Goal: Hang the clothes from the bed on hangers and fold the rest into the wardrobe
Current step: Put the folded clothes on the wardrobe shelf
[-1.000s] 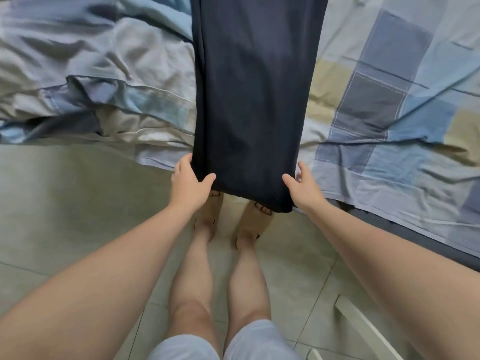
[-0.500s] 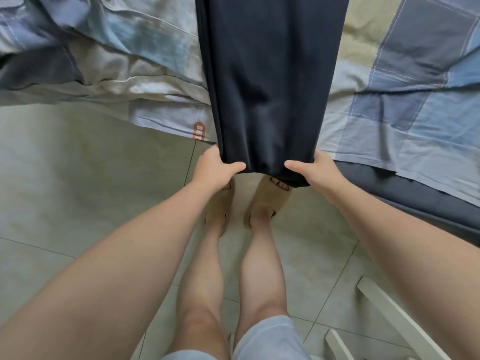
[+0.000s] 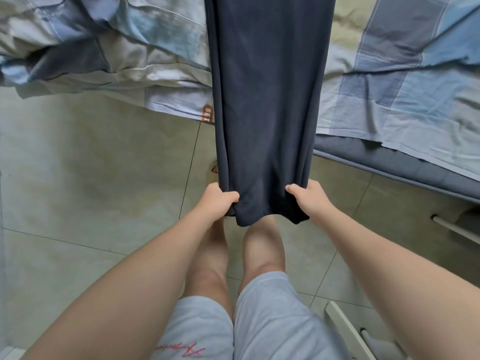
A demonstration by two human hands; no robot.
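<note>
Change since the earlier frames: both grips had drawn nearer the person's body, and the near end of the dark navy garment [image 3: 265,100] had come with them, off the edge of the bed [image 3: 405,167] and out over the tiled floor [image 3: 91,165]. A longer span of cloth hung clear of the mattress than half a second before.

Item, left grip [image 3: 218,201]: thumb on top, fingers curled beneath, pinching the left corner of the garment's near end, cloth bunched under the thumb.

Item, right grip [image 3: 309,200]: likewise pinching the right corner, thumb on top, fingers hidden under the cloth.

Item, dark navy garment: long, narrow and smooth, stretched fairly taut between the two grips and its far portion, which lay on the bed and ran out of the top of the view. Whether trousers or a skirt could not be told.

Item, bedding: patchwork sheet [image 3: 415,94] to the right of the garment, rumpled quilt [image 3: 117,48] to the left, a white cloth with orange lettering [image 3: 179,105] showing just beside the garment's left edge at the bed's rim.

Item, white bar [image 3: 345,331], lower right, near the floor; kind not discernible.

Reading: the garment seemed to be partway through being pulled straight, ahead of a fold or a hanger. No hanger or wardrobe was in view, so this piece appeared at an early stage, with at least the white cloth left on the bed
</note>
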